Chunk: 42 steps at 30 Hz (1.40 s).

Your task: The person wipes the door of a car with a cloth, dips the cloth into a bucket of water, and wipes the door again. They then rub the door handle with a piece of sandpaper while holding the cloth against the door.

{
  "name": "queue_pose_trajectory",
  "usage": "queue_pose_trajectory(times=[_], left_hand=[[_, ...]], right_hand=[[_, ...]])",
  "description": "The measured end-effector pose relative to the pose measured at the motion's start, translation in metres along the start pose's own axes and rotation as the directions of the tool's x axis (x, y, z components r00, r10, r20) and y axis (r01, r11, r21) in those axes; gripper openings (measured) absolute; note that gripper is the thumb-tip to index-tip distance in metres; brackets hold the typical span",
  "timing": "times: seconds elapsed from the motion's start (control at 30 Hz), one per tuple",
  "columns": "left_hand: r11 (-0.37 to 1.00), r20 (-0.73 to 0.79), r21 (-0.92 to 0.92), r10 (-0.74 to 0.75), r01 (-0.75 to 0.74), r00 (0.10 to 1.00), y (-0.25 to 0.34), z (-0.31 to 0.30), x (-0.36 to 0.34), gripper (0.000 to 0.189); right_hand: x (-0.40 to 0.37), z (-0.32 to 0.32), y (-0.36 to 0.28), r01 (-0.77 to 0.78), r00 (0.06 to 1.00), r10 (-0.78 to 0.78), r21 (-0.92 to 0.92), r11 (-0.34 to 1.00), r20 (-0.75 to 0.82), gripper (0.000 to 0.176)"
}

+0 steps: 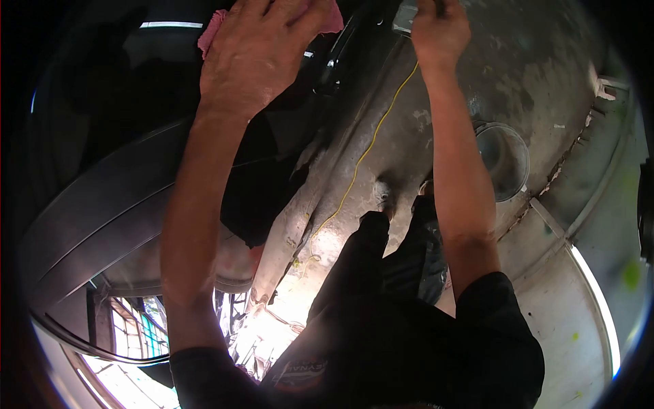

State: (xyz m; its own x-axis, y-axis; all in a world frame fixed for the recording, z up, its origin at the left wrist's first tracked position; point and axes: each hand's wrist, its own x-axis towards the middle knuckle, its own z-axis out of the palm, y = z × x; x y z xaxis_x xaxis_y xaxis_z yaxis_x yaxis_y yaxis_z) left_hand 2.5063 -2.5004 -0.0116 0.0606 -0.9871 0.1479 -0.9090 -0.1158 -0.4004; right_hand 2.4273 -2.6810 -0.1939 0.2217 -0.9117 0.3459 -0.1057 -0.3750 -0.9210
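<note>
My left hand (255, 58) is closed on a pink cloth (212, 34), pressing it against a glossy black car panel (102, 82). The cloth sticks out on both sides of the hand, and the upper edge of the picture cuts off part of the fingers. Farther right, my right hand (441, 31) is raised over the floor with its fingers curled. It grips a pale, see-through object (405, 18) whose kind I cannot tell, as its top lies outside the view.
A yellow cord (373, 140) runs along the stained concrete floor (538, 88) between the car and my legs. Beyond my right forearm stands a round bucket (523, 160). Grey trim (112, 198) lines the car at the left, and a light-coloured wall (552, 273) rises at the right.
</note>
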Motion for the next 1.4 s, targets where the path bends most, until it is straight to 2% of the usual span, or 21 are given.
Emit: queue_pose_trajectory(times=[0.03, 0.13, 0.23, 0.33, 0.47, 0.57, 0.6, 0.7, 0.73, 0.87, 0.97, 1.07, 1.17, 1.27, 1.37, 1.4], left_hand=[[1.0, 0.001, 0.01, -0.003, 0.003, 1.0, 0.0, 0.0, 0.0, 0.039], [0.998, 0.032, 0.056, 0.022, -0.023, 0.999, 0.002, -0.006, 0.003, 0.039], [1.0, -0.015, 0.015, 0.009, -0.009, 1.0, -0.001, 0.001, 0.0, 0.038], [0.999, 0.021, 0.046, 0.018, -0.019, 1.0, 0.001, -0.005, 0.002, 0.038], [1.0, -0.001, 0.004, -0.008, 0.008, 1.0, 0.002, -0.004, 0.001, 0.037], [1.0, -0.008, -0.007, -0.016, 0.016, 1.0, 0.001, 0.001, 0.002, 0.038], [1.0, -0.012, -0.005, -0.018, 0.018, 1.0, 0.001, 0.001, 0.002, 0.039], [1.0, 0.003, 0.01, -0.023, 0.023, 1.0, 0.002, 0.001, -0.001, 0.04], [1.0, 0.005, 0.017, -0.024, 0.024, 1.0, 0.002, 0.0, 0.0, 0.041], [1.0, 0.024, -0.025, -0.013, 0.014, 1.0, 0.002, -0.003, 0.003, 0.043], [1.0, 0.042, -0.019, -0.017, 0.018, 0.999, 0.004, -0.004, 0.002, 0.044], [1.0, 0.062, -0.018, -0.023, 0.024, 0.998, 0.008, -0.008, 0.007, 0.044], [0.999, 0.076, -0.025, -0.027, 0.029, 0.997, 0.005, -0.013, 0.005, 0.044], [0.999, 0.052, -0.022, -0.028, 0.029, 0.998, 0.003, -0.006, 0.002, 0.043], [0.999, 0.054, -0.031, -0.037, 0.039, 0.998, 0.002, -0.005, 0.001, 0.043], [0.999, 0.05, -0.032, -0.04, 0.042, 0.998, 0.002, -0.004, 0.0, 0.043]], right_hand=[[-0.003, -0.008, -0.008, 0.148, 0.988, -0.141, -0.15, 0.978, 0.055, 0.015], [-0.02, -0.013, -0.032, 0.418, 0.896, -0.368, -0.191, 0.888, 0.25, 0.031], [-0.055, -0.017, -0.053, 0.495, 0.847, -0.357, -0.34, 0.8, 0.394, 0.048], [-0.051, -0.013, -0.047, 0.508, 0.846, -0.374, -0.362, 0.782, 0.379, 0.057], [-0.048, -0.012, -0.058, 0.363, 0.902, -0.239, -0.332, 0.871, 0.361, 0.063], [-0.063, -0.007, -0.058, 0.382, 0.907, -0.263, -0.381, 0.842, 0.33, 0.062], [-0.059, -0.004, -0.048, 0.467, 0.88, -0.377, -0.386, 0.796, 0.288, 0.061], [-0.038, 0.0, -0.052, 0.227, 0.932, -0.11, -0.322, 0.919, 0.345, 0.063], [-0.038, -0.002, -0.057, 0.201, 0.935, -0.086, -0.315, 0.928, 0.344, 0.062], [-0.059, -0.008, -0.064, 0.318, 0.931, -0.235, -0.302, 0.899, 0.28, 0.057], [-0.041, 0.002, -0.045, 0.271, 0.947, -0.209, -0.263, 0.926, 0.243, 0.057], [-0.027, -0.011, -0.047, 0.144, 0.954, -0.086, -0.189, 0.971, 0.286, 0.058], [-0.04, -0.011, -0.036, 0.236, 0.967, -0.211, -0.185, 0.954, 0.146, 0.06], [-0.059, -0.017, -0.065, 0.305, 0.919, -0.21, -0.261, 0.916, 0.335, 0.061], [-0.051, -0.01, -0.061, 0.25, 0.934, -0.151, -0.29, 0.924, 0.324, 0.065], [-0.045, -0.004, -0.061, 0.337, 0.939, -0.284, -0.353, 0.873, 0.195, 0.043]])
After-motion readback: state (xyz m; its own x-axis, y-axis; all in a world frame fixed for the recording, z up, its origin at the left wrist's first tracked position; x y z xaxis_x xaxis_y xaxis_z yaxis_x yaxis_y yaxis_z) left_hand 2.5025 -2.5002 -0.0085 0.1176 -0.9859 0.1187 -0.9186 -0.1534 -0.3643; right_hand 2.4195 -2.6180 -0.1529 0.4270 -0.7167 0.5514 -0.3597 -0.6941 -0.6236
